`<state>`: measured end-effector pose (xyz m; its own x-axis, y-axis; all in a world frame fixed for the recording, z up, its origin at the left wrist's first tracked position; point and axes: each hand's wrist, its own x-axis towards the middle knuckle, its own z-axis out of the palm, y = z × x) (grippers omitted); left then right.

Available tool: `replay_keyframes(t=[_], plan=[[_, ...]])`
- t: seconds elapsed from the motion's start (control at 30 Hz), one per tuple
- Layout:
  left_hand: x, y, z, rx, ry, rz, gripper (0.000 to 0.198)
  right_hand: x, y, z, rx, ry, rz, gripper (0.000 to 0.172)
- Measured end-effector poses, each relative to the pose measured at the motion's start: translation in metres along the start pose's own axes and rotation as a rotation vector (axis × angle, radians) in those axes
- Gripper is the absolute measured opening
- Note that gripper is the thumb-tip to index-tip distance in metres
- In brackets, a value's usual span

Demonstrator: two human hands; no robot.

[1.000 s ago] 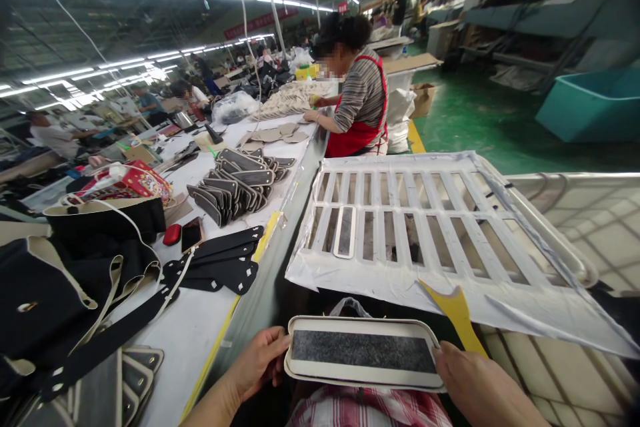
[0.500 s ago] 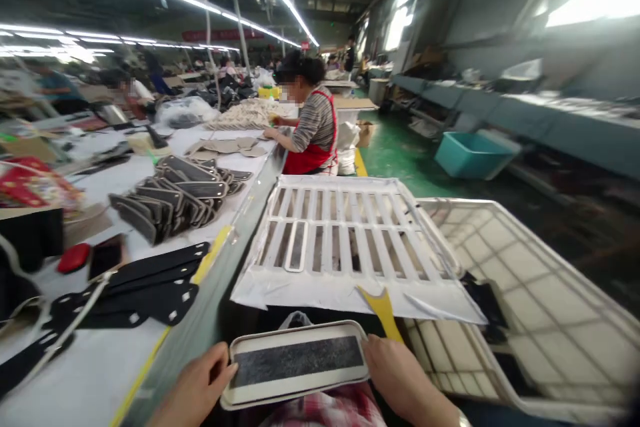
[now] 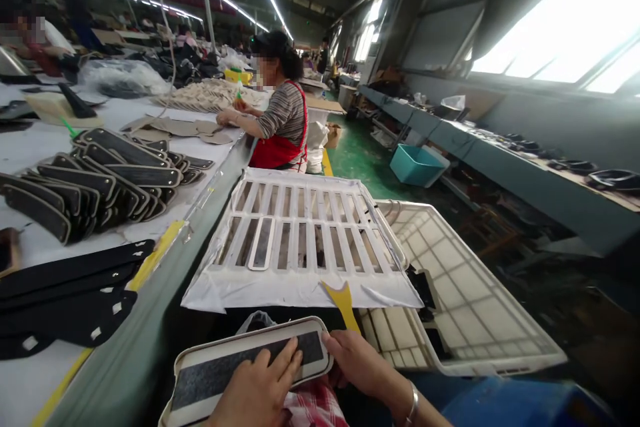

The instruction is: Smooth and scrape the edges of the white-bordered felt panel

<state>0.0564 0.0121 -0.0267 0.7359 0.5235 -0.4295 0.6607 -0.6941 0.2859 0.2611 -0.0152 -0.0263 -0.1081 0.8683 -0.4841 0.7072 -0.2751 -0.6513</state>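
Note:
An oblong cream panel [image 3: 310, 373] with a raised rim and a dark strip down its middle lies tilted over my lap. My left hand [image 3: 257, 383] rests flat on the dark strip, fingers stretched out. At the right end, my right hand [image 3: 357, 363] pinches the panel's rim, thumb on top; its other fingers are partly hidden beneath. Just beyond stands a white cloth-covered slatted rack [image 3: 300, 285], with a similar, smaller-looking pale-edged piece [image 3: 261, 245] lying across its slats. A yellow forked piece [image 3: 343, 303] sticks out at the rack's front edge.
To the left, a table edged with yellow tape [image 3: 167, 247] bears a pile of dark curved pieces [image 3: 115, 180] and flat black pieces [image 3: 65, 300]. A white crate [image 3: 480, 287] stands at the right, with dark pieces inside. A co-worker [image 3: 283, 103] sits at the table ahead.
My left hand has moved from the panel's left end onto its dark strip. The panel and my right hand have shifted left in view, and the whole scene has swung left.

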Motion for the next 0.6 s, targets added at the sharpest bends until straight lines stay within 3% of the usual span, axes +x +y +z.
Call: replay_keyframes(t=[0.1, 0.2, 0.33, 0.5, 0.6], plan=[[-0.003, 0.000, 0.000, -0.013, -0.019, -0.001, 0.076, 0.003, 0.015, -0.001, 0.477, -0.135, 0.116, 0.076], [-0.004, 0.002, -0.003, 0.017, -0.009, -0.013, 0.076, 0.008, 0.025, -0.001, 0.651, -0.192, 0.147, 0.072], [-0.006, 0.005, -0.006, 0.076, 0.029, -0.043, 0.075, 0.013, 0.027, -0.006, 0.688, -0.238, 0.135, 0.061], [-0.006, 0.002, -0.005, 0.061, 0.039, -0.020, 0.074, 0.012, 0.025, -0.013, 0.688, -0.315, 0.099, 0.061], [-0.004, 0.001, -0.003, 0.051, 0.033, -0.003, 0.073, 0.010, 0.023, -0.012, 0.538, -0.312, 0.100, 0.048]])
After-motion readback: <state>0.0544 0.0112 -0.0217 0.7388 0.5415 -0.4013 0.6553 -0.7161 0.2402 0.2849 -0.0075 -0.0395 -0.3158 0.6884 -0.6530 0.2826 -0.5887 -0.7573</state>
